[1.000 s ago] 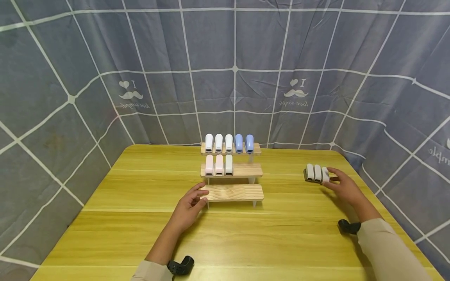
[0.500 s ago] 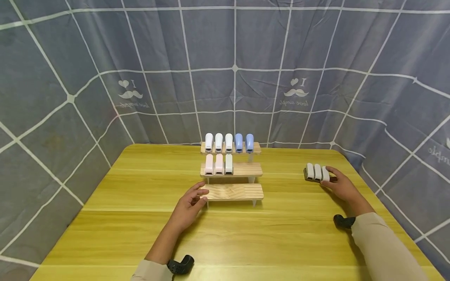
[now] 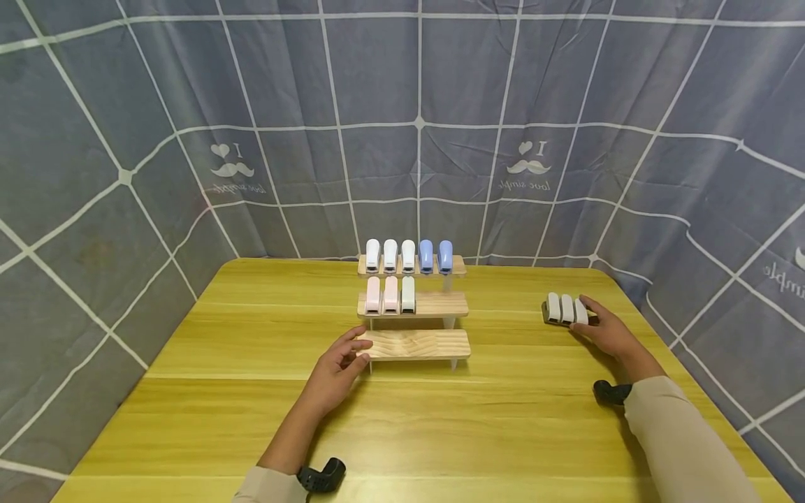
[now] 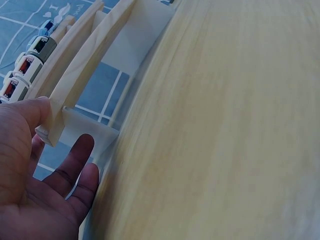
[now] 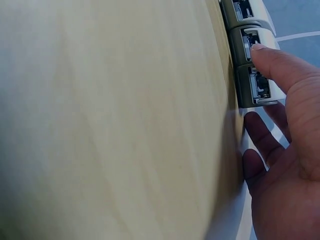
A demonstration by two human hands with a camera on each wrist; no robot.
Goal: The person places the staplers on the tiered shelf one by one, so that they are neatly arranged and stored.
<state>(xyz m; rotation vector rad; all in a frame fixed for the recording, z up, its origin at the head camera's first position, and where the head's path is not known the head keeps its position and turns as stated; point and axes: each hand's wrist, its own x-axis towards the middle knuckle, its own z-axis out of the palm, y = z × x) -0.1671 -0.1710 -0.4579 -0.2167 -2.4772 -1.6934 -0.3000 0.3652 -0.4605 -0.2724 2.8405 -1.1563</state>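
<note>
In the head view my left hand [image 3: 335, 377] is at the left end of a three-tier wooden display stand [image 3: 418, 344]. Its thumb presses the end of the lowest board [image 4: 75, 85], with the index finger partly hidden behind and the other fingers spread below. On the right of the table, my right hand [image 3: 608, 337] grips the rightmost of three white-topped, grey-based staplers [image 3: 581, 312] standing side by side. The thumb lies across their front ends, reaching the middle stapler [image 5: 250, 40] in the right wrist view; the far fingertips are hidden behind.
The top tier bears three white staplers [image 3: 390, 256] and two blue staplers [image 3: 436, 256]. Two pink staplers [image 3: 382, 295] and one grey-white stapler [image 3: 408, 295] stand on the middle tier. A grey checked curtain [image 3: 377, 168] hangs behind the wooden table [image 3: 478, 426].
My right hand and forearm have shifted slightly left, the thumb moving along the front of the stapler row. The left hand stays at the stand.
</note>
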